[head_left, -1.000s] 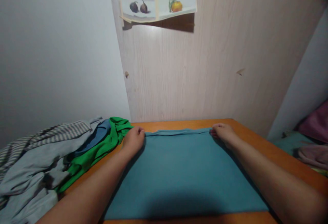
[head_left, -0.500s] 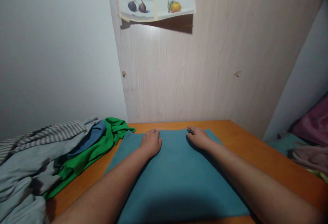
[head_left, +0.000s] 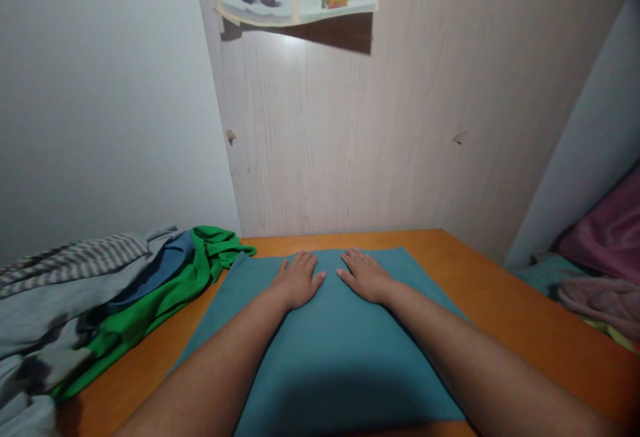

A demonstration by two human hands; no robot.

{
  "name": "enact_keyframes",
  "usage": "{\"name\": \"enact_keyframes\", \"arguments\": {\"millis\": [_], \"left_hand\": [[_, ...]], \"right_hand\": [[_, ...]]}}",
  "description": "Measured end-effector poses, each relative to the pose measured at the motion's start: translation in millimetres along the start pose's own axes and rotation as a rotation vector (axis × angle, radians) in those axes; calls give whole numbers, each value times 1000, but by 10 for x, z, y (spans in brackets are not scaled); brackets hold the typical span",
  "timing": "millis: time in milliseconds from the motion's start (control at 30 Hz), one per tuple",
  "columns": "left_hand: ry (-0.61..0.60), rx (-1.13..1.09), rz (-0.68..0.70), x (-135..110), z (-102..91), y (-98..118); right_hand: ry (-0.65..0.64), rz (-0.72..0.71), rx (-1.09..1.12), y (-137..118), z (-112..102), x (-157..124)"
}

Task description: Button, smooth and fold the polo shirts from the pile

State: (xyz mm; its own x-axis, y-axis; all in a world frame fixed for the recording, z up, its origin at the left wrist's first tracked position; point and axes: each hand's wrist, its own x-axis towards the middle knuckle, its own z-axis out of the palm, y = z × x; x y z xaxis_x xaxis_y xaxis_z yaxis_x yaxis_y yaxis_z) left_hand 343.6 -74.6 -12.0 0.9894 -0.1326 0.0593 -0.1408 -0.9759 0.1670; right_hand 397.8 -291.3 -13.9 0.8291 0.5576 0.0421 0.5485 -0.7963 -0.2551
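A teal cloth (head_left: 345,350) lies spread flat on the orange-brown table. Near its far edge, my left hand (head_left: 299,281) rests palm down on it, fingers stretched out and thumb apart. My right hand (head_left: 365,275) lies flat on the same cloth a little to the right, its fingers also extended. The two thumbs point toward each other with a narrow strip of cloth between them. Neither hand grips anything. Both forearms cover parts of the cloth's left and right sides.
Loose clothes are heaped at the left: a green garment (head_left: 150,310), a blue one (head_left: 160,277), grey fabric (head_left: 40,320) and striped cloth (head_left: 90,263). Behind the table (head_left: 500,310) stands a wood-grain panel (head_left: 340,137) with a fruit picture (head_left: 295,20). Pink fabric (head_left: 605,243) sits at the far right.
My right hand has come down flat and shifted left toward my left hand. The left hand's fingers have spread flatter on the cloth. The view has tilted slightly.
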Motion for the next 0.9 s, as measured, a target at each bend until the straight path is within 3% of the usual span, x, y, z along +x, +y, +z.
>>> {"name": "enact_keyframes", "arguments": {"millis": [167, 333, 900], "left_hand": [[-14, 9, -20, -17, -27, 35], [-27, 14, -25, -190, -32, 131], [-12, 0, -20, -1365, -7, 564]], "right_hand": [[-22, 10, -2, -5, -22, 0], [-30, 12, -5, -41, -19, -158], [-30, -13, -3, -440, 3, -1341]]}}
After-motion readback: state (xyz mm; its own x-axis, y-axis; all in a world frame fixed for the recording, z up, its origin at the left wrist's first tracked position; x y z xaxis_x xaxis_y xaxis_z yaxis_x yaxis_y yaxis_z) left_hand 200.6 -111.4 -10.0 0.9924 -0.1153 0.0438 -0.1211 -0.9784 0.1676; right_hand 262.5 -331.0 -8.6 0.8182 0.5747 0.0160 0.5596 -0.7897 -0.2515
